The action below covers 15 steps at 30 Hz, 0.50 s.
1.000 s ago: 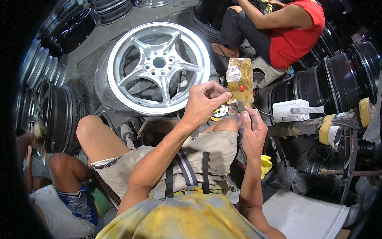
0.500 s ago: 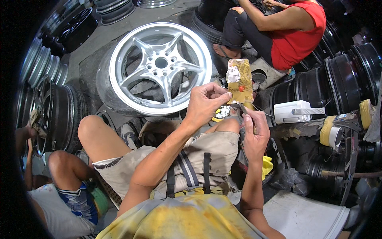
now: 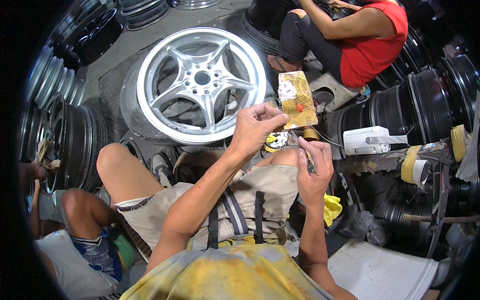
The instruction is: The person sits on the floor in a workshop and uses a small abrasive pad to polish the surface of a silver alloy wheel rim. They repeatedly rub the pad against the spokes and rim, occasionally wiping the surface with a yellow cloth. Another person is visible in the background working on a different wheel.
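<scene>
Pinching the lower left edge of a tan card [image 3: 301, 96] between thumb and fingers, the left hand [image 3: 257, 127] holds it right of the frame's centre. White paste [image 3: 286, 91] and a red dab [image 3: 300, 107] sit on the card. Just below it, the right hand [image 3: 316, 159] grips a slim tool [image 3: 310, 163], its thumb and fingers closed around it; whether the tip touches the card I cannot tell. Between the hands lies a yellow-and-white container [image 3: 276, 141]. Top centre, a silver wheel [image 3: 201, 88] rests over a dark tyre [image 3: 129, 107]. At upper right sits a person in a red top [image 3: 375, 42]; below, a white box-shaped device [image 3: 367, 140] lies at right.
</scene>
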Available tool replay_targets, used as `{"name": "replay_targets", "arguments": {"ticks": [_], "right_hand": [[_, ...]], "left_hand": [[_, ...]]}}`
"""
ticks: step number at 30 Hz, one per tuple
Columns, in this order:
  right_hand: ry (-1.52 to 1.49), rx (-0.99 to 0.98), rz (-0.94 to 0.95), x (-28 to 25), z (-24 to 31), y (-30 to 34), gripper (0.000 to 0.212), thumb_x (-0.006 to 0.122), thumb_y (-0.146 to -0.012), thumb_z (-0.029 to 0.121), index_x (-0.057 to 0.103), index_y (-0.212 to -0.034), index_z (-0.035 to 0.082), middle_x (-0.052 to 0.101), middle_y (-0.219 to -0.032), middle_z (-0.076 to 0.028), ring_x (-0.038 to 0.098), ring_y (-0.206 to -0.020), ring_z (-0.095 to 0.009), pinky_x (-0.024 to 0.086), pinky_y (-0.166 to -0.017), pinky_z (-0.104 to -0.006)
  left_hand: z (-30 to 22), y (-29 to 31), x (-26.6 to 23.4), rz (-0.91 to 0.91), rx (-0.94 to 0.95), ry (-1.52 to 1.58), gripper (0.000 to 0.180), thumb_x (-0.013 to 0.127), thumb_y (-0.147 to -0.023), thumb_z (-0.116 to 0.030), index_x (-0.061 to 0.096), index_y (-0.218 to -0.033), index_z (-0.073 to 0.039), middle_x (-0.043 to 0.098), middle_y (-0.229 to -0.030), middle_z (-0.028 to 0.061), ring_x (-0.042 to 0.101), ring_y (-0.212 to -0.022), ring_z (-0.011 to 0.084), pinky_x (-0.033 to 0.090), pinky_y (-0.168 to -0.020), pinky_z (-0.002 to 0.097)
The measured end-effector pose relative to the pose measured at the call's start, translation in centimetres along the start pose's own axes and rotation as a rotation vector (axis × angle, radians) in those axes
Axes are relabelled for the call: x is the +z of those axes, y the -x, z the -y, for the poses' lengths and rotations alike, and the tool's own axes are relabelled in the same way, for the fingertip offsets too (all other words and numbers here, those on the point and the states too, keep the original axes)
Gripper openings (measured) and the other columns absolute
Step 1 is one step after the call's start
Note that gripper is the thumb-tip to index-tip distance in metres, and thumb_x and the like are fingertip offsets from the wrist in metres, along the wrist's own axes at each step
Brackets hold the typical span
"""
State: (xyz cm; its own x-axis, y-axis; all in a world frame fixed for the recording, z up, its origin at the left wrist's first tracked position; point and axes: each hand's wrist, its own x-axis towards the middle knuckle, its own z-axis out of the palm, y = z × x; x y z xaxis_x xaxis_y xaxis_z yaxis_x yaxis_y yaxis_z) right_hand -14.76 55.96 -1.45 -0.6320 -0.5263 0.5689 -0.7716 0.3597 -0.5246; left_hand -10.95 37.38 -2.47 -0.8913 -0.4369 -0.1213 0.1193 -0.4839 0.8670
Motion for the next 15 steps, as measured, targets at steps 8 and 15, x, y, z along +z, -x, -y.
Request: {"name": "replay_targets", "arguments": {"ticks": [8, 15], "right_hand": [[-0.453, 0.433, -0.047, 0.7, -0.7, 0.5, 0.016, 0.058, -0.102, 0.007, 0.066, -0.111, -0.004, 0.062, -0.089, -0.005, 0.057, -0.073, -0.009, 0.047, -0.067, -0.0249], [-0.328, 0.426, -0.075, -0.4, -1.4, 0.8, 0.016, 0.057, -0.102, 0.009, 0.065, -0.112, -0.002, 0.066, -0.096, -0.006, 0.059, -0.080, -0.009, 0.049, -0.073, -0.0239]], "left_hand": [[-0.1, 0.2, 0.2, 0.011, -0.046, 0.073, 0.013, 0.078, -0.089, -0.010, 0.071, -0.092, 0.000, 0.071, -0.081, 0.0054, 0.066, -0.074, 0.0078, 0.053, -0.069, 0.0221], [0.4, -0.3, 0.0, 0.022, 0.060, -0.052, 0.011, 0.078, -0.088, -0.007, 0.072, -0.091, 0.001, 0.072, -0.081, 0.0052, 0.065, -0.072, 0.0068, 0.053, -0.067, 0.0221]]}}
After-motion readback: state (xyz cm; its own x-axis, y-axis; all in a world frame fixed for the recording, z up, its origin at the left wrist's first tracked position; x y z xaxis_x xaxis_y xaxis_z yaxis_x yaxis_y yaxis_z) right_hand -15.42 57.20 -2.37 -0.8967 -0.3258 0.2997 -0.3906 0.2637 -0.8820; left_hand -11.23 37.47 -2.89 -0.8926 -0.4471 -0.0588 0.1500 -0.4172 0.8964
